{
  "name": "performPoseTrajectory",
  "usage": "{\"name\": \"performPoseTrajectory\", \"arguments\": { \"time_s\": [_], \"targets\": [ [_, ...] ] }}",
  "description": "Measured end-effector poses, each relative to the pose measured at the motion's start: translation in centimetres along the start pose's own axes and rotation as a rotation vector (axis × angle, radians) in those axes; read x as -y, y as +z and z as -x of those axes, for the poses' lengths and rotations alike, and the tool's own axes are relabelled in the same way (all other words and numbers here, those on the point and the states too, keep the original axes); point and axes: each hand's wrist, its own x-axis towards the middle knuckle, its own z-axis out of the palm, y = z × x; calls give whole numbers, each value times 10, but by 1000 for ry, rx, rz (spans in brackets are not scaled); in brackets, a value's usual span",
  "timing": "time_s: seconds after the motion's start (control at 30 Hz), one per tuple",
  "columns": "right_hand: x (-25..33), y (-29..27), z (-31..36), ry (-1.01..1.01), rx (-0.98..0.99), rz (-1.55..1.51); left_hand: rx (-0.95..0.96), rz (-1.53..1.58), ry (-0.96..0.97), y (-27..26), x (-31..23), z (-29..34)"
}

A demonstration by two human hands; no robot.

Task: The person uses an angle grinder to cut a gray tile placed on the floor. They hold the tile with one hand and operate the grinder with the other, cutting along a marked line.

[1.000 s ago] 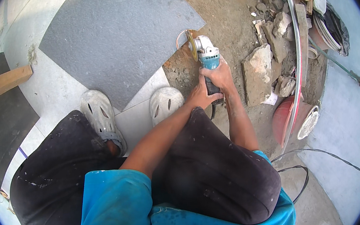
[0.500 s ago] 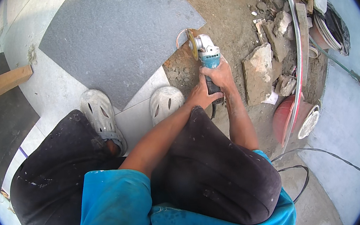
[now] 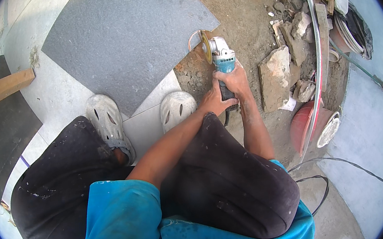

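Note:
Both my hands are wrapped round a teal and black angle grinder (image 3: 225, 64) with a silver head. My left hand (image 3: 214, 99) grips the black rear of its body, and my right hand (image 3: 236, 80) closes round the teal part just ahead. The grinder's yellowish disc (image 3: 206, 47) stands on edge at the right corner of a large dark grey tile (image 3: 130, 41). A curved notch shows in the tile's edge beside the disc. Whether the disc touches the tile I cannot tell.
Bare dirt (image 3: 240, 5) borders the tile on the right, with broken rubble (image 3: 275, 77) on it. A red bucket (image 3: 302, 128) lies farther right under a long pale strip (image 3: 317, 53). Curved wood (image 3: 12, 83) crosses another dark tile (image 3: 5, 140) at left. A black cable (image 3: 348, 164) trails lower right.
Almost nothing differs. The grinder's head and disc have shifted very slightly to the right and down; both hands keep the same hold.

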Motion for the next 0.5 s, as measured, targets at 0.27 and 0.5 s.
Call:
{"name": "performPoseTrajectory", "arguments": {
  "time_s": [0.27,0.5],
  "targets": [
    [-5,1,-2,17,9,-1,5,-17,-3,0,2,0],
    [-4,1,0,14,2,8,-2,-34,6,1,3,0]
  ]
}}
